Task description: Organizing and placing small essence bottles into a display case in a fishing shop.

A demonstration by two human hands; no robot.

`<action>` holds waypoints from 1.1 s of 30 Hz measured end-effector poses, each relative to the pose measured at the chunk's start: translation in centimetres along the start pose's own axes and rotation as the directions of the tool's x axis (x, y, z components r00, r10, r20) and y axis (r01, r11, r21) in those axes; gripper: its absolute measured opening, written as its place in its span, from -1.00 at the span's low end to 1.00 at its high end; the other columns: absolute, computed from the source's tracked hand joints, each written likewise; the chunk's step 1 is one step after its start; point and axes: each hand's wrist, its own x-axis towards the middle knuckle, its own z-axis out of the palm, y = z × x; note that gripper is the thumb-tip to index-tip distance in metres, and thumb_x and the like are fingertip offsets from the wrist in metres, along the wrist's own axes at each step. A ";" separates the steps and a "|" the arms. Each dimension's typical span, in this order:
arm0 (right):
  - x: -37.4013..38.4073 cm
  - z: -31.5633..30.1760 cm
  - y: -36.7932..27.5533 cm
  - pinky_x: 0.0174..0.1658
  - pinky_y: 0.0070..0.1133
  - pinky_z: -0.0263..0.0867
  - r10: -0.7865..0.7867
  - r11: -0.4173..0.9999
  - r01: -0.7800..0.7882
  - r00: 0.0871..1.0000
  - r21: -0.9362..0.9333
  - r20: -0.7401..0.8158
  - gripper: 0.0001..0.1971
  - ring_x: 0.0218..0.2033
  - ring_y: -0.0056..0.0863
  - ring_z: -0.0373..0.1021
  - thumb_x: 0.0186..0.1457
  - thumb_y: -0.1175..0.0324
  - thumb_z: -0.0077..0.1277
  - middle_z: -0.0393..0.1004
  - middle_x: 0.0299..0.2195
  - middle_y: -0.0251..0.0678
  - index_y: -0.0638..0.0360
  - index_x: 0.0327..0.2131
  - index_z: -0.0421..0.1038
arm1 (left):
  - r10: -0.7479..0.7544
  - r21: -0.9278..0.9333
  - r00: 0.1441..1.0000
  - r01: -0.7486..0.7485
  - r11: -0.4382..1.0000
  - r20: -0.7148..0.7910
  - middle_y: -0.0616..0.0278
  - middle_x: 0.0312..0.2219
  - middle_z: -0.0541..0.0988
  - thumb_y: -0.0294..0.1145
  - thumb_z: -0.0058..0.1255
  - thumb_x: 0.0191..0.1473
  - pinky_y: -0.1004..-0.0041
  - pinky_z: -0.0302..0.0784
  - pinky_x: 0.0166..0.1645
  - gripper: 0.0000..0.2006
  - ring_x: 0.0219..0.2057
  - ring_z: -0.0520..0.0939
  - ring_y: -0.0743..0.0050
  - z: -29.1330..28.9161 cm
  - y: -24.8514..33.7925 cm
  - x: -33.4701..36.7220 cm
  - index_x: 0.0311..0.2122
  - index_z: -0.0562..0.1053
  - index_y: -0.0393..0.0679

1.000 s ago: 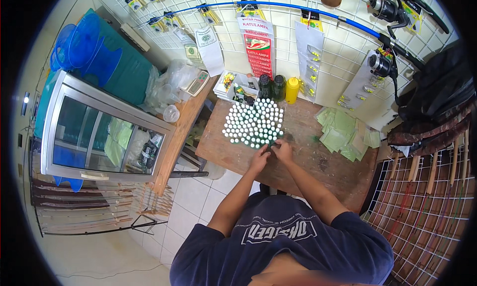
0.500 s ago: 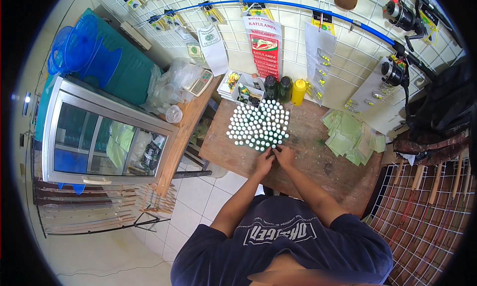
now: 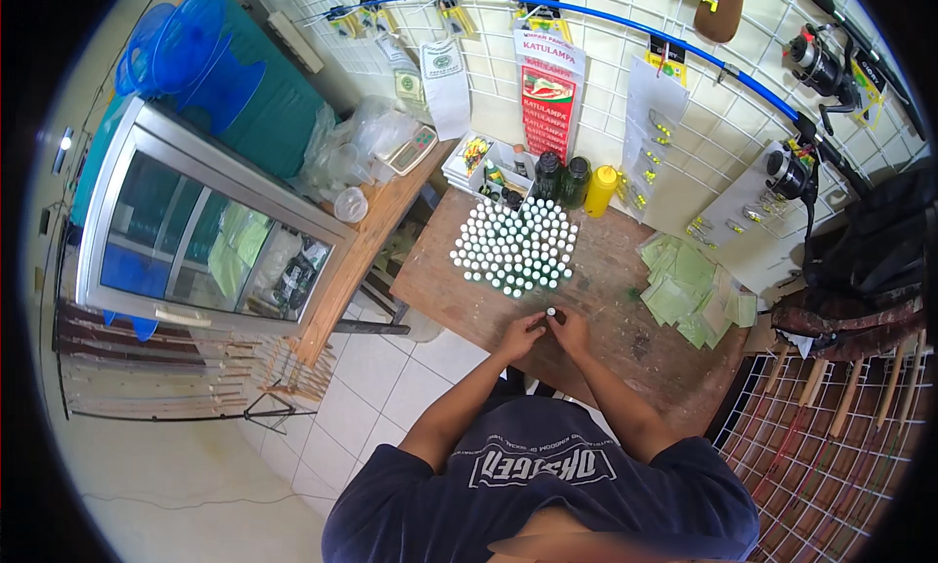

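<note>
A small bottle with a white cap (image 3: 551, 312) stands up between my fingertips over the wooden table (image 3: 611, 284). My right hand (image 3: 570, 332) pinches it from the right. My left hand (image 3: 521, 337) is just left of it, with fingers drawn together; whatever they grip is hidden. Beyond both hands, a dense cluster of small white-capped bottles (image 3: 513, 245) stands upright, with green showing between the caps.
Behind the cluster are a white box of small goods (image 3: 489, 172), two dark jars (image 3: 562, 180) and a yellow squeeze bottle (image 3: 602, 192). Green packets (image 3: 684, 280) lie in a pile at right. A glass cabinet (image 3: 210, 231) is at left.
Both hands have drawn back from the near edge of the cluster toward me, bringing the white-capped bottle along. The view has shifted slightly.
</note>
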 end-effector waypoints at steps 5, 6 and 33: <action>-1.7 -0.1 0.5 -0.31 -0.50 0.37 -0.093 0.993 0.093 0.996 0.079 -0.005 -0.72 -0.39 -0.33 0.49 -0.10 0.29 0.12 0.52 -0.41 -0.13 0.20 -0.28 0.48 | 0.121 -0.194 0.993 -0.117 0.974 0.013 0.11 -0.20 0.52 -0.57 0.00 -0.03 0.53 0.42 -0.12 -0.63 -0.16 0.53 0.45 -0.2 -0.5 -1.7 -0.04 0.37 -0.30; -1.8 0.0 0.4 -0.33 -0.53 0.37 -0.125 0.985 0.125 0.992 0.123 -0.008 -0.72 -0.41 -0.41 0.49 -0.11 0.32 0.13 0.53 -0.42 -0.17 0.24 -0.29 0.48 | 0.090 -0.240 0.996 -0.086 0.967 0.006 0.15 -0.24 0.54 -0.59 0.01 -0.04 0.54 0.42 -0.13 -0.66 -0.20 0.53 0.50 -0.5 -0.4 -2.1 -0.08 0.39 -0.29; -8.2 22.6 -26.4 -0.31 -0.67 0.31 -0.484 0.875 0.311 0.551 0.371 0.680 -0.74 -0.42 -0.68 0.39 0.01 0.42 0.03 0.53 -0.41 -0.31 0.34 -0.21 0.43 | 0.065 -0.316 0.718 -0.383 0.868 -0.693 0.21 -0.36 0.54 -0.59 0.11 -0.08 0.56 0.48 -0.18 -0.73 -0.32 0.54 0.56 -26.9 -6.3 -22.2 -0.20 0.43 -0.34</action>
